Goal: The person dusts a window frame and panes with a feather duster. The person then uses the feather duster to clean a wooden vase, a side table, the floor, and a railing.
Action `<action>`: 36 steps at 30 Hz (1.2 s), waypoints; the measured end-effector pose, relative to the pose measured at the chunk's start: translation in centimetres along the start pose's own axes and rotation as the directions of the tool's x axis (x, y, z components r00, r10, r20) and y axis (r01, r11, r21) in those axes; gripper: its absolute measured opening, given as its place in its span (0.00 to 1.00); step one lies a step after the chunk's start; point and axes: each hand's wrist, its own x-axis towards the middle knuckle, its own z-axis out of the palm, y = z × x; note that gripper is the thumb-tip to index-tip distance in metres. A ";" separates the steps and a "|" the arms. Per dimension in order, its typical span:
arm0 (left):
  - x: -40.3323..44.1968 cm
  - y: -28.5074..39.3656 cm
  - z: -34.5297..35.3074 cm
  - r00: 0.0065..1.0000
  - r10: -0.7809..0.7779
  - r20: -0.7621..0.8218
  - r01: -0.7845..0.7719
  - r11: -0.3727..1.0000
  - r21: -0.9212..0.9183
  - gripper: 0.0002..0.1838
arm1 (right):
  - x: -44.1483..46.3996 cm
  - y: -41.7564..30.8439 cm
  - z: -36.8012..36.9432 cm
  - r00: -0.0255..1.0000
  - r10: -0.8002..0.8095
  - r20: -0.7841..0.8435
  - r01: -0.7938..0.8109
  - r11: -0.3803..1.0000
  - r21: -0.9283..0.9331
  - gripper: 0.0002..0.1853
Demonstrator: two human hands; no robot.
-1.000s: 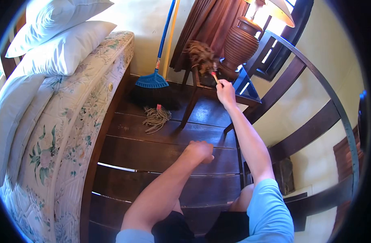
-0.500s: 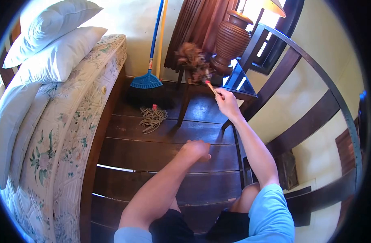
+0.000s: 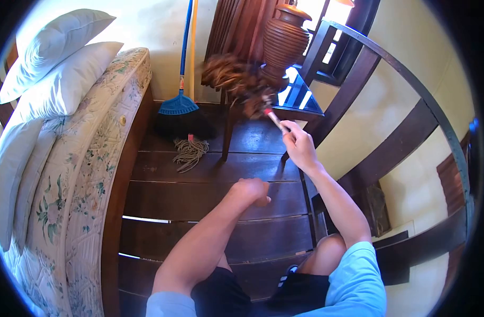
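My right hand (image 3: 301,147) is closed around the thin handle of a feather duster (image 3: 235,78). Its brown feathers, blurred by motion, lie over the front left part of a small dark side table (image 3: 309,100) with a shiny top. A ribbed brown lamp (image 3: 285,45) stands on that table, just behind the feathers. Lower down, my left hand (image 3: 251,191) hangs above the floorboards, its fingers curled in a loose fist with no object showing in it. It touches nothing.
On the left, a floral mattress (image 3: 88,153) carries white pillows (image 3: 57,79). A blue broom (image 3: 178,104) leans on the wall, with a string mop head (image 3: 191,153) on the floor. A curved dark wooden rail (image 3: 392,142) runs along the right.
The duster's feathers have swung left and toward me, away from the lamp. My right hand has come slightly lower. The whole view has shifted a little; my left hand keeps its curled pose.
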 end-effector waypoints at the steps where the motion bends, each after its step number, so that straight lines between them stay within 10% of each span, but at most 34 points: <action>1: 0.1 0.0 0.2 1.000 0.001 -0.003 -0.001 1.000 -0.005 0.27 | -0.2 0.8 0.2 0.999 -0.034 -0.042 0.032 0.999 -0.043 0.14; 10: 1.3 0.0 1.0 1.000 -0.018 -0.017 0.018 1.000 0.025 0.27 | -2.7 -1.0 -1.0 0.985 -0.144 0.096 0.130 0.982 0.140 0.17; 14: 1.1 -0.3 0.8 0.999 0.029 0.025 -0.029 1.000 0.003 0.26 | -3.4 1.8 0.1 0.984 0.007 -0.180 -0.006 1.000 0.008 0.17; 21: 1.2 0.2 0.8 0.999 0.038 -0.009 -0.038 0.999 0.013 0.27 | -4.8 -0.6 -1.8 0.962 -0.193 0.194 0.176 0.979 0.102 0.18; 25: 1.5 0.5 0.8 0.998 0.048 0.035 -0.048 0.999 0.022 0.27 | -4.7 1.0 -1.6 0.985 -0.093 -0.143 0.100 0.994 0.044 0.15; 36: -0.2 2.3 -0.6 0.994 0.086 0.067 -0.087 0.996 0.024 0.28 | -7.2 2.7 -6.2 0.977 -0.211 -0.024 0.209 0.974 -0.087 0.20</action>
